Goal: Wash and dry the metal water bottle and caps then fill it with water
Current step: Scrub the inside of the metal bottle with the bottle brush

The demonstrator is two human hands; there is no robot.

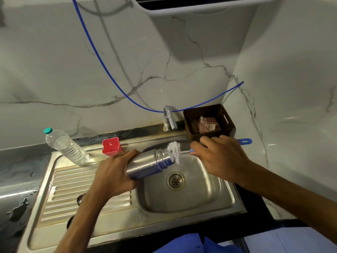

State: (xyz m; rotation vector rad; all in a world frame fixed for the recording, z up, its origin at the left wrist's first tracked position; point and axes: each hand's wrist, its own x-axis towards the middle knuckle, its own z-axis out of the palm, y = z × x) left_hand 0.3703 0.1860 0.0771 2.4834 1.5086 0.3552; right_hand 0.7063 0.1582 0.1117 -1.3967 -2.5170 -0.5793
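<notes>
Our left hand (113, 172) is wrapped around the base end of the metal water bottle (149, 163), fingers curled tight on its body, holding it tilted nearly on its side over the sink basin (200, 194), open threaded neck pointing right and slightly up. Our right hand (220, 157) sits just to the right of that neck, fingers closed around the blue handle of a bottle brush (174, 149), whose white bristles touch the mouth of the bottle. The end of the handle (245, 141) sticks out past the hand toward the wall.

So the bottle lies between the two hands, above the drain (176, 181) and a little left of it. Behind it a red container (111, 146) stands at the sink's rear edge, and a clear plastic bottle (66, 146) with a teal cap stands on the draining board. A tap (169, 117) rises behind the basin, beside a brown basket (226, 128) holding a checked cloth (207, 125). The worktop (16, 172) to the left shows wet patches.
</notes>
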